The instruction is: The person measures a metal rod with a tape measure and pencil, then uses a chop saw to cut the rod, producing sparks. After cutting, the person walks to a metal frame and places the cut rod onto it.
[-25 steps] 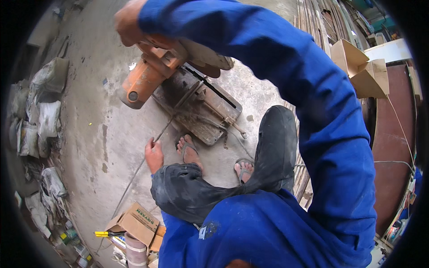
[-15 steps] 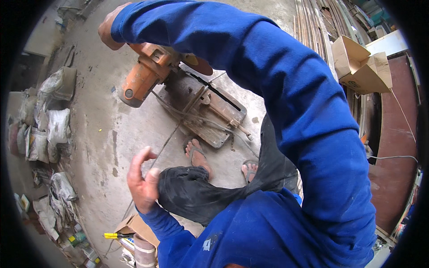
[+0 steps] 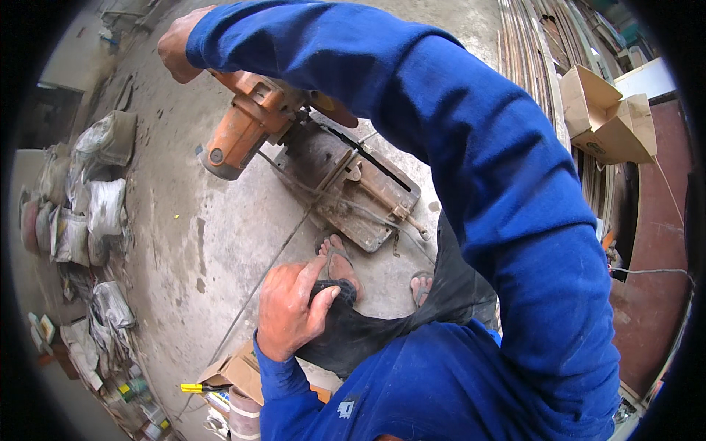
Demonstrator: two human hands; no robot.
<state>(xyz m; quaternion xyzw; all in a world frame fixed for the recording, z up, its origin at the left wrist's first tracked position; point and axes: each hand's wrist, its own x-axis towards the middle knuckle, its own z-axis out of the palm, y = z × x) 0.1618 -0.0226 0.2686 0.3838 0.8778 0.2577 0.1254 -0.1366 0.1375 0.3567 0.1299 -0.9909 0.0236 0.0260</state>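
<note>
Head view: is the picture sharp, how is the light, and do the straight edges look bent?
Head view: sharp on the left hand and the orange chop saw; soft, even daylight, no glare, only faint shadows on the concrete floor; the long boards curve near the dark round rim.

Bare concrete floor (image 3: pixel 213 242) lay open between the left hand (image 3: pixel 290 309) and the orange saw (image 3: pixel 250 125) gripped by the right hand (image 3: pixel 180 48). Left of both hands, filled sacks (image 3: pixel 95 198) blocked the way. Just below the left hand sat a cardboard box (image 3: pixel 239 371).
</note>
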